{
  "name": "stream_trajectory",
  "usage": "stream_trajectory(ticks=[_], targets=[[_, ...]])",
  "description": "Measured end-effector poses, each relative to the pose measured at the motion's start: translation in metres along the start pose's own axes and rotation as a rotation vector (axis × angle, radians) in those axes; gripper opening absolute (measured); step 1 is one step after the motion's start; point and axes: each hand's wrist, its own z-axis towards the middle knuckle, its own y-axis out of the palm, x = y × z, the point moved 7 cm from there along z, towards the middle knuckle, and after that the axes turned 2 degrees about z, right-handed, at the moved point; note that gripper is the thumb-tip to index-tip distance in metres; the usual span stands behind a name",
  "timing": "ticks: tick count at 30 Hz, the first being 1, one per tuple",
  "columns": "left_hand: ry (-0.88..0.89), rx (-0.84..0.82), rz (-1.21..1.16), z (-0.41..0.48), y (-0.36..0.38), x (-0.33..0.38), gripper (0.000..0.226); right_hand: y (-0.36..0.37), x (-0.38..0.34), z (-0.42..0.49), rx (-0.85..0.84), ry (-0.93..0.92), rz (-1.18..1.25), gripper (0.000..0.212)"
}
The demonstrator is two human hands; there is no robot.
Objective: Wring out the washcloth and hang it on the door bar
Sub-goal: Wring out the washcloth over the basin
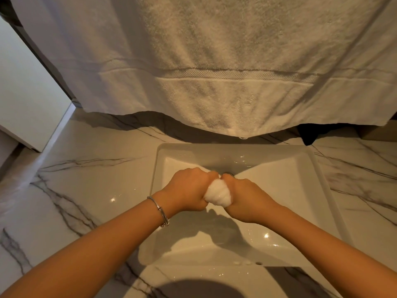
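Both hands, left hand (189, 189) at nine o'clock and right hand (247, 197) at three, are squeezing the bunched washcloth (218, 193) tight over the sink (318, 190), so water is falling into it.

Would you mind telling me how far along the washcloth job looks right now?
Nothing is finished yet. In hand: left hand and right hand grip the twisted washcloth above the sink, wringing it. Left: hanging it on the door bar, which isn't visible here.
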Motion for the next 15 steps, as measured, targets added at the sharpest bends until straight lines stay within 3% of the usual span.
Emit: stream_trajectory(ticks=[2, 5, 7, 9, 12, 15], targets=[[0.026, 0.036, 0.060, 0.003, 0.000, -0.001, 0.042, 0.005, -0.001, 0.003, -0.065, 0.035, 0.153, 0.013], [0.053, 0.074, 0.104, 0.004, -0.001, -0.001, 0.040, 0.011, 0.003, 0.004, -0.152, 0.163, 0.441, 0.028], [0.021, 0.094, 0.094, 0.003, -0.001, -0.001, 0.039, 0.010, 0.003, 0.004, -0.147, 0.156, 0.448, 0.020], [-0.029, 0.074, -0.009, 0.002, -0.001, -0.005, 0.041, 0.000, 0.000, 0.005, -0.053, 0.059, 0.229, 0.008], [0.036, -0.254, -0.416, -0.002, 0.008, -0.004, 0.058, -0.023, -0.007, 0.002, 0.205, -0.129, -0.295, 0.028], [0.075, -0.400, -0.597, -0.007, 0.000, -0.005, 0.045, -0.037, -0.018, -0.007, 0.341, -0.255, -0.490, 0.033]])
